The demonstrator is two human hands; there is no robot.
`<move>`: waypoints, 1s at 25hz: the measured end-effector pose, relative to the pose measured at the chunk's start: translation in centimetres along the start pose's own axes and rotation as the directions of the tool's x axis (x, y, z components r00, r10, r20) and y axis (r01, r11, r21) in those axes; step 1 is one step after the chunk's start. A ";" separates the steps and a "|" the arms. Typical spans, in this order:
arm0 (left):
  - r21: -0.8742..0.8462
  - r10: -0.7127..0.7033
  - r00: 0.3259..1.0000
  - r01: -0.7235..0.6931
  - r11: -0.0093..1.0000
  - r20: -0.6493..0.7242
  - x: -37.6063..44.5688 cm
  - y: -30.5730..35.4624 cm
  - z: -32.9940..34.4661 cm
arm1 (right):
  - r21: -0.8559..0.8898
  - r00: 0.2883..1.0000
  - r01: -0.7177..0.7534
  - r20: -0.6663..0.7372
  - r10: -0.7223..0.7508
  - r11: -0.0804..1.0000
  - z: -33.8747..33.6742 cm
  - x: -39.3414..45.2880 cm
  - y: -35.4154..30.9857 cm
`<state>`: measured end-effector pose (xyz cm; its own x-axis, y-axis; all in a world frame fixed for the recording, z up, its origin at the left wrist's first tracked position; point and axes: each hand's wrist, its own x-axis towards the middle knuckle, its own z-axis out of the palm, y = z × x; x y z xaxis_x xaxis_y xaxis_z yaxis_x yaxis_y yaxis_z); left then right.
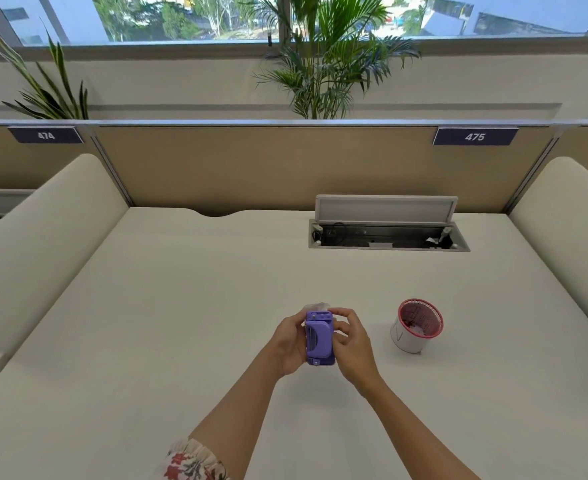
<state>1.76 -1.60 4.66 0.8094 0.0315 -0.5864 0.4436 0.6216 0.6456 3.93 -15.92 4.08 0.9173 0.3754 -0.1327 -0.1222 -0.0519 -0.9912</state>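
A small purple plastic device (318, 337), shaped like a hole punch or stapler, is held upright above the white desk (181, 323). My left hand (287, 344) grips its left side and back. My right hand (349, 341) grips its right side, fingers curled over the top edge. A bit of clear or white material (317, 305) sticks out behind the device's top; what it is cannot be told.
A white cup with a red rim (417, 327) stands tilted on the desk to the right of my hands. At the back right an open cable tray (387, 237) is sunk into the desk with its lid up. Padded dividers flank both sides.
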 end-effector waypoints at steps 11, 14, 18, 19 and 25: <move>0.095 0.003 0.999 0.000 0.995 -0.035 0.1 -0.9 0.1 | 0.054 0.995 0.088 -0.046 -0.085 0.995 -0.4 0.7 -1.1; 0.054 0.002 0.999 0.001 0.999 -0.050 -0.2 -0.6 0.5 | 0.042 0.996 0.091 -0.018 -0.090 0.995 -0.3 0.4 -0.5; 0.020 0.027 0.998 -0.026 0.999 -0.057 -0.3 -0.3 0.4 | 0.023 0.994 0.108 0.012 -0.108 0.994 -0.4 0.2 -0.3; 0.020 0.037 0.998 -0.036 0.999 -0.056 -0.3 -0.3 0.5 | 0.023 0.993 0.114 0.017 -0.115 0.993 -0.4 0.1 -0.2; 0.061 0.075 0.994 -0.070 0.996 -0.082 -0.2 -0.3 0.6 | 0.076 0.993 0.120 0.009 -0.121 0.990 -0.5 0.4 -0.4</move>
<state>1.66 -2.22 4.90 0.8059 0.1420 -0.5747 0.4086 0.5690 0.7136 4.51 -16.18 4.41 0.9219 0.3873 -0.0122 -0.0399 0.0636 -0.9972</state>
